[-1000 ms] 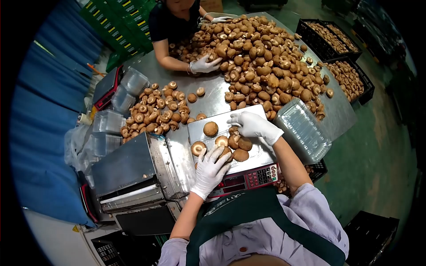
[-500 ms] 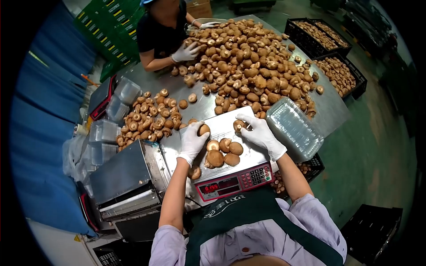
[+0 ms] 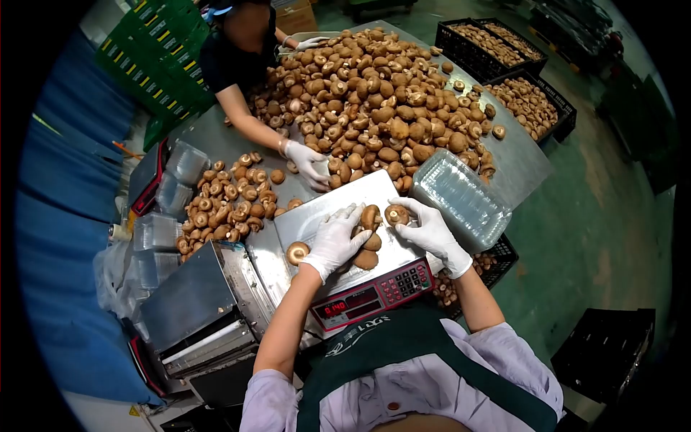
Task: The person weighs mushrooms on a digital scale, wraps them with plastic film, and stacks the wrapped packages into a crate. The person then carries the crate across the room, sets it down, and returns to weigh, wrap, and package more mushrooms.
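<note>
Several brown, round-capped mushrooms point(image 3: 366, 260) on the silver metal scale plate point(image 3: 368, 190) in the head view, beside the white-gloved left hand point(image 3: 335, 241), fingers close together, grip impossible to tell; near the plate's right edge, pinched by the white-gloved right hand point(image 3: 435, 234), one brown pale-stemmed mushroom point(image 3: 396, 214).

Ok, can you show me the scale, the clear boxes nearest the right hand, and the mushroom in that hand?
Scale point(image 3: 377, 294): head view, on its front panel.
Clear boxes point(image 3: 461, 201): head view, top of the stack.
Mushroom point(image 3: 396, 214): head view, the side facing the camera.
</note>
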{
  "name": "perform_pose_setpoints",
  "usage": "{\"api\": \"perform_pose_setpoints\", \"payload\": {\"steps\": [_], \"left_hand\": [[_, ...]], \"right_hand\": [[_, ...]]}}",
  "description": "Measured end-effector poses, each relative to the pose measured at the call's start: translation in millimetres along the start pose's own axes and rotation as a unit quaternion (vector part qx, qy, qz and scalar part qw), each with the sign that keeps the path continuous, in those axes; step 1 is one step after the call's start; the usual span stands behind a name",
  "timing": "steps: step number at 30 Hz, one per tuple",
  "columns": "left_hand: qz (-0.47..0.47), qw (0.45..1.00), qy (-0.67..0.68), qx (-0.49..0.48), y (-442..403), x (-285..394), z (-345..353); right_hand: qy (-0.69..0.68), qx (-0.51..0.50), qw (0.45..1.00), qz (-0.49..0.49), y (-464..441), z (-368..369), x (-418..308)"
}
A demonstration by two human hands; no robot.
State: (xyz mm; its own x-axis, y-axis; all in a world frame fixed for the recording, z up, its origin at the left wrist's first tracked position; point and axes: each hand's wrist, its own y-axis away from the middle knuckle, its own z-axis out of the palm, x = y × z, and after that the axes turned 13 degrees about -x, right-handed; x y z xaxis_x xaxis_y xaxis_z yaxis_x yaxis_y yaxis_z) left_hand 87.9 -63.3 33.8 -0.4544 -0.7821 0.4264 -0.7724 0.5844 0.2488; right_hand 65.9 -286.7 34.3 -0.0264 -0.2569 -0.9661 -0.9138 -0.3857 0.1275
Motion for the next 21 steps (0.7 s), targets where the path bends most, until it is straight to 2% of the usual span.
{"api": "perform_pose_setpoints", "payload": {"steps": [1, 3, 5, 6, 9, 13, 16, 21], "left_hand": [[0.0, 1.0, 0.015, 0.001, 0, -2, 1], [0.003, 1.0, 0.029, 0.002, 0, -5, 1], [0.019, 0.991, 0.133, 0.015, 2, -6, 1], [0.019, 0.985, 0.173, 0.015, 4, -2, -2], [0.043, 0.992, 0.116, 0.038, 2, -5, 3], [0.048, 0.985, 0.156, 0.049, 10, 1, -6], [0.012, 0.986, 0.131, 0.108, 26, 1, -18], [-0.026, 0.979, 0.153, 0.13, 59, -3, -25]], "right_hand": [[-0.056, -0.009, 0.998, 0.019, 3, 0, 2], [-0.046, -0.011, 0.999, 0.022, 10, -2, -4], [-0.101, -0.033, 0.993, 0.049, 16, -2, -7], [-0.076, -0.032, 0.995, 0.056, 19, -4, -8], [-0.005, -0.001, 1.0, 0.019, 24, -4, -5], [0.051, 0.018, 0.998, 0.031, 30, -5, -2], [0.084, 0.032, 0.996, 0.01, 34, -4, -2], [0.108, 0.042, 0.993, -0.029, 34, -1, 2]]}}
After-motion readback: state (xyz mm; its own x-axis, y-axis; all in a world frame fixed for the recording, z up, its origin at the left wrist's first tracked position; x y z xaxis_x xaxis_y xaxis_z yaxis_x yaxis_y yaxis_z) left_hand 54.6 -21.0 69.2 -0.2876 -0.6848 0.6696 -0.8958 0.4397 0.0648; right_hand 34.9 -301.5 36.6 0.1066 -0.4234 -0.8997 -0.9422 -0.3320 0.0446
